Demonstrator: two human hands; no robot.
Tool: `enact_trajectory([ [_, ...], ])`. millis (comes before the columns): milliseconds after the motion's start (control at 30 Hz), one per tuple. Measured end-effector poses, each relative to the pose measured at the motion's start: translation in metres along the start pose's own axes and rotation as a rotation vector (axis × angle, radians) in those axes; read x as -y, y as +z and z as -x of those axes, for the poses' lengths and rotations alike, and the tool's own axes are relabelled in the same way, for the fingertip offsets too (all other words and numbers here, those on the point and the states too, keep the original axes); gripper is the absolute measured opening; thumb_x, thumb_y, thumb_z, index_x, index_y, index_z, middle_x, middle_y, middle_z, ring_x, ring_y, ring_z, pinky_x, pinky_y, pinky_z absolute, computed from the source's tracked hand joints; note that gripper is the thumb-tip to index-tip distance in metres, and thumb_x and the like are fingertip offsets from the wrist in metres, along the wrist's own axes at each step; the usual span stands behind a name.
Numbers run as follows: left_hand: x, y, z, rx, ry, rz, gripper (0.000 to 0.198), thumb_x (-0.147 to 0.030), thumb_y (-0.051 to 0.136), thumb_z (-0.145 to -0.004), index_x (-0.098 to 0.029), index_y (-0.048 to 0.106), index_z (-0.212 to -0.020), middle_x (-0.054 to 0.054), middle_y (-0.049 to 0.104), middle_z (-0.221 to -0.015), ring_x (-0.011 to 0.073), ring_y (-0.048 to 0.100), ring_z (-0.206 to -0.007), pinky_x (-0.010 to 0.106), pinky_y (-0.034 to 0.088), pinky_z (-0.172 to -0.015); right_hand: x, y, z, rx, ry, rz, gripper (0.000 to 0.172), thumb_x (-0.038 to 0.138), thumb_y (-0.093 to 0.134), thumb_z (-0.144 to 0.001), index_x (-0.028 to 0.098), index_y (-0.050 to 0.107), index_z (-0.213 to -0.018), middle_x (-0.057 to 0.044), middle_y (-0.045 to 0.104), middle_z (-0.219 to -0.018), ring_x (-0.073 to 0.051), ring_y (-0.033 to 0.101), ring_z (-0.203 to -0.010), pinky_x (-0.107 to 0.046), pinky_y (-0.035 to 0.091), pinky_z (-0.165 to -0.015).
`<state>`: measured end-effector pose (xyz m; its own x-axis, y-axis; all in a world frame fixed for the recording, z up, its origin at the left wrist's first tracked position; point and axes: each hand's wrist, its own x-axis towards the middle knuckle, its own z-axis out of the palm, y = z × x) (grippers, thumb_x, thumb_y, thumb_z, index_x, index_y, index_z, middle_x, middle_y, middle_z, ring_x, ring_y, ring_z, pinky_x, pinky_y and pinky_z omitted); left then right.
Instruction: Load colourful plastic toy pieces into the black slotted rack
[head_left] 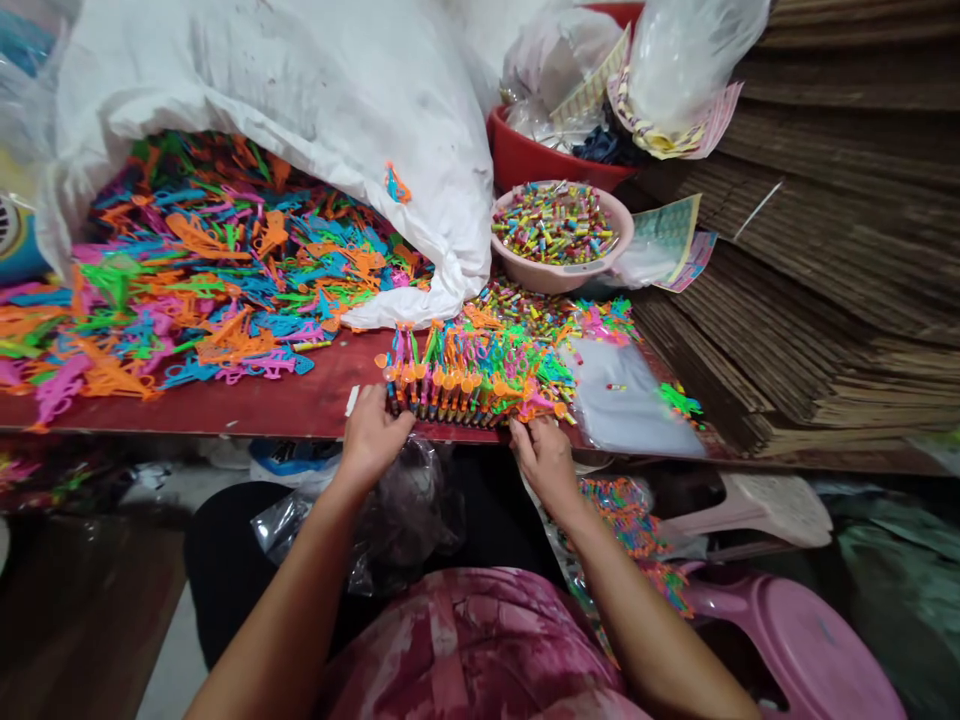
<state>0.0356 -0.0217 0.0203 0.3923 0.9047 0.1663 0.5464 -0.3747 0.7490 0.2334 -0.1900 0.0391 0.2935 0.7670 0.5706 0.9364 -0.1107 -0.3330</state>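
A tight row of small plastic toy guns [457,385] in orange, pink, green and blue stands at the front edge of the red table. Dark, banded small tubes line the bottom of the row. My left hand [373,432] is closed at the left end, thumb and fingertips against the last pieces. At the right end, my right hand [546,455] has its fingers curled by the toys; its fingertips are partly hidden. More loose toy guns lie just behind the row.
A white sack [300,90] spills a large heap of toy guns [225,270] at left. Behind stand a pink basin [566,275] of small colourful tubes and a red tub [517,150]. Clear plastic bags [619,400] lie at right, beside stacked cardboard [825,340]. Below is a pink stool [817,650].
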Motion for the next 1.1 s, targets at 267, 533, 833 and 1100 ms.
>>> enact_trajectory([
  [267, 0.001, 0.002, 0.000, -0.018, 0.006, 0.010, 0.011, -0.025, 0.058, -0.073, -0.019, 0.054, -0.082, -0.001, 0.046, -0.076, 0.0159, 0.046, -0.068, 0.029, 0.035, -0.061, 0.003, 0.001, -0.009, 0.060, 0.037, -0.072, 0.027, 0.027, 0.042, -0.098, 0.023, 0.045, -0.072, -0.002, 0.055, -0.068, -0.019, 0.052, -0.068, -0.031, 0.037, -0.065],
  [533, -0.003, -0.001, -0.001, 0.007, -0.035, -0.027, 0.012, -0.025, 0.060, -0.072, -0.019, 0.053, -0.080, -0.001, 0.047, -0.076, 0.0158, 0.047, -0.068, 0.029, 0.036, -0.062, 0.004, -0.006, -0.017, 0.201, 0.073, -0.100, 0.023, 0.026, 0.042, -0.096, 0.024, 0.043, -0.073, -0.003, 0.057, -0.069, -0.019, 0.054, -0.067, -0.030, 0.038, -0.065],
  [833, -0.005, -0.002, 0.001, 0.017, -0.037, 0.002, 0.011, -0.025, 0.058, -0.073, -0.019, 0.052, -0.080, -0.001, 0.044, -0.076, 0.0147, 0.045, -0.065, 0.028, 0.033, -0.060, 0.001, -0.009, -0.022, 0.333, 0.204, -0.228, 0.023, 0.027, 0.049, -0.091, 0.025, 0.042, -0.069, 0.000, 0.058, -0.059, -0.018, 0.057, -0.058, -0.030, 0.040, -0.062],
  [1100, -0.006, -0.004, 0.000, 0.013, -0.032, -0.050, 0.014, -0.025, 0.059, -0.073, -0.021, 0.045, -0.073, 0.000, 0.045, -0.076, 0.0174, 0.049, -0.072, 0.030, 0.036, -0.064, -0.005, -0.007, -0.028, 0.445, 0.196, -0.241, 0.020, 0.025, 0.048, -0.091, 0.023, 0.046, -0.071, 0.003, 0.055, -0.052, -0.015, 0.057, -0.052, -0.026, 0.039, -0.057],
])
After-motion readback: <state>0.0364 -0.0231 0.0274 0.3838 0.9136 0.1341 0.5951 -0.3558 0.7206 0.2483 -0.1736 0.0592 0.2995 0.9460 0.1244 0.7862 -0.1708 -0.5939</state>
